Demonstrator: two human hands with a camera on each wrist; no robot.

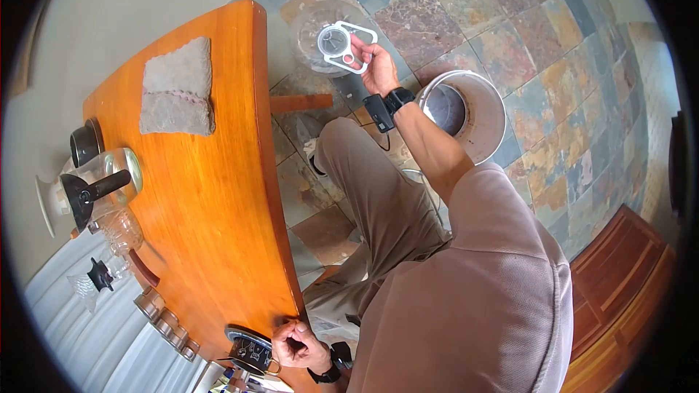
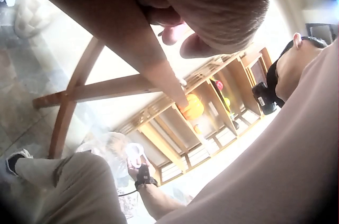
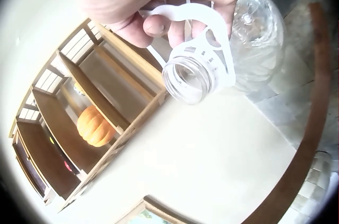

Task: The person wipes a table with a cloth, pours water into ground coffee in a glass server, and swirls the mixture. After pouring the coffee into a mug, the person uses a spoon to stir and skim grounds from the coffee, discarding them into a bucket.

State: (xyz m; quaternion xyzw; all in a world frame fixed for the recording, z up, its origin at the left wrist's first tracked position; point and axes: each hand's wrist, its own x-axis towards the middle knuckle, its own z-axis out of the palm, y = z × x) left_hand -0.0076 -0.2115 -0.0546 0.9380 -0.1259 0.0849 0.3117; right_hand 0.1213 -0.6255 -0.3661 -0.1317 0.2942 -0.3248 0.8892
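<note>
Off the far end of the table, my right hand (image 1: 380, 71) grips the white plastic handle (image 3: 221, 30) around the neck of a large clear water jug (image 3: 257, 49). Its round open mouth (image 3: 185, 80) shows no cap in the right wrist view. Below the handle in the head view, the jug's clear body (image 1: 309, 18) shows against the tiles. My left hand (image 1: 295, 346) rests loosely curled at the near table edge, with nothing held in it. Close beside it on the table is a round black object with white markings (image 1: 251, 349).
A white bucket (image 1: 488, 120) stands on the tiled floor (image 1: 466, 22) beside my right forearm. On the wooden table (image 1: 218, 196) are a folded grey cloth (image 1: 177, 91), a glass vessel with a black handle (image 1: 105, 188) and several small round containers (image 1: 167, 320). A wooden table leg (image 1: 302, 102) projects near my knee.
</note>
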